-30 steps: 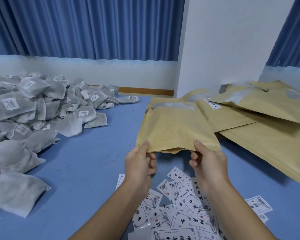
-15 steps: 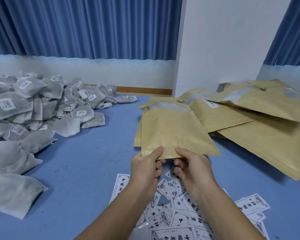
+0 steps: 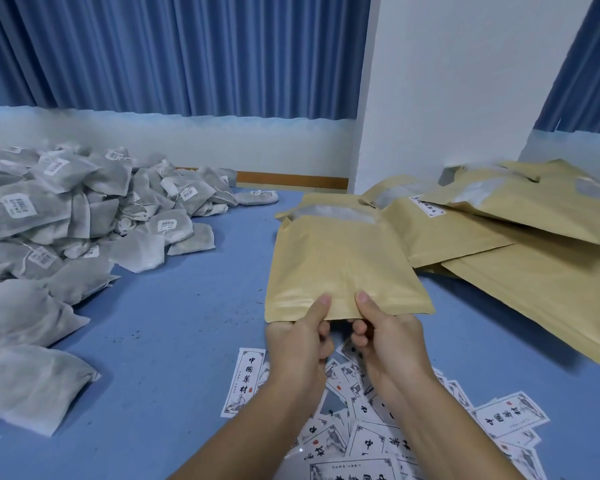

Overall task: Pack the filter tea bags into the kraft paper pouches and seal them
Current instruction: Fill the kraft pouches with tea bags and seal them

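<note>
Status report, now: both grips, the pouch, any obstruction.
Left grip and right grip both pinch the kraft pouch at its near edge, thumbs on top. Tea bags piled left, none in hand. Printed labels scattered beneath the wrists, not blocking.

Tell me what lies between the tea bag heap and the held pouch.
Between heap and pouch, only bare blue tabletop with dark specks; the head view shows it.

Left hand (image 3: 300, 339), right hand (image 3: 390, 341) side by side — thumbs atop pouch (image 3: 340, 265), fingers (image 3: 359, 329) curled beneath.

Packing workroom, heaped tea bags (image 3: 84, 216), kraft pouches (image 3: 534, 271), labels (image 3: 371, 441)
</note>
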`<action>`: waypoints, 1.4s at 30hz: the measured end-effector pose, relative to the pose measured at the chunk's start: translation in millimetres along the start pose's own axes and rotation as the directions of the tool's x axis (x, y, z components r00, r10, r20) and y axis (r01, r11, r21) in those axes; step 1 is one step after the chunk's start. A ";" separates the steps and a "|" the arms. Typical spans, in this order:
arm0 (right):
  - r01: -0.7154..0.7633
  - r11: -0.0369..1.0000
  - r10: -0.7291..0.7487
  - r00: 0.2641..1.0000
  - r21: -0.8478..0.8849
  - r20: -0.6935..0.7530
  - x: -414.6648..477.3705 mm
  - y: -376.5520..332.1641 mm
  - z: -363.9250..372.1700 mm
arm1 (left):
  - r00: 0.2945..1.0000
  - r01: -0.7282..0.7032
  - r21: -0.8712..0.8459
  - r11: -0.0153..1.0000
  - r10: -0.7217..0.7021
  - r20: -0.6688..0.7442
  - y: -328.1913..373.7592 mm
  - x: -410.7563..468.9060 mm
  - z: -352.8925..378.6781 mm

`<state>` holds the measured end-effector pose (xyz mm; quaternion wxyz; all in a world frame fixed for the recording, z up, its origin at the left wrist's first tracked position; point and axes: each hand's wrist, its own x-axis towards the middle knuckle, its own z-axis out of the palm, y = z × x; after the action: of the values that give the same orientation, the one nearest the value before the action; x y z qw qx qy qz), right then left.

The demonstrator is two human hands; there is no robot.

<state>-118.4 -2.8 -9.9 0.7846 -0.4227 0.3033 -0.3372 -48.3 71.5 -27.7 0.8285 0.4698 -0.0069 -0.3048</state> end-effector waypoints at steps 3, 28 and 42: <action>0.026 0.999 -0.026 1.000 -0.045 0.013 1.0 -0.8 2.2 | 1.000 0.024 0.023 0.999 -0.024 0.009 -3.9 -6.1 8.3; 0.143 0.897 -0.114 0.989 0.418 -0.093 48.7 -86.9 -13.5 | 0.960 -0.043 -0.150 0.988 0.082 0.266 25.8 37.0 89.7; 0.472 0.524 -0.383 0.874 -0.709 0.299 114.9 -55.3 -3.7 | 0.813 -0.561 0.567 -0.603 -0.274 0.513 43.5 105.8 60.9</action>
<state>-68.8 -117.7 14.4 0.4389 -0.7913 0.2611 -0.3362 41.4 -13.6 11.3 -0.0426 0.8274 -0.5564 -0.0625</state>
